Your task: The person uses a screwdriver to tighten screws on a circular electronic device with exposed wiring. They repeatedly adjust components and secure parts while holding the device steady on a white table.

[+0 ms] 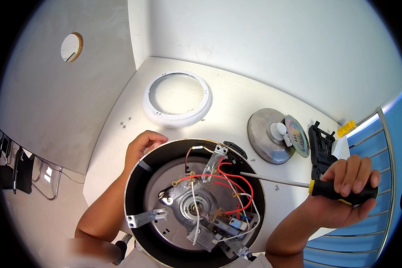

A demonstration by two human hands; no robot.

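bright light; glare on metal dome (260,142) left of right hand (350,183); pot interior (137,190) dark beside left hand (146,145), smeared blur well below; edges bowed, corners black.

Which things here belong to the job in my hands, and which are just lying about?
Job:
screwdriver, in your right hand
housing, left hand against it
wires
probably white ring, metal dome, disc, black part

Lying about, seemingly:
yellow item

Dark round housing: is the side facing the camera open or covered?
Open: no cover lies over the dark round housing, and red wires and a metal bracket show plainly inside its rim.
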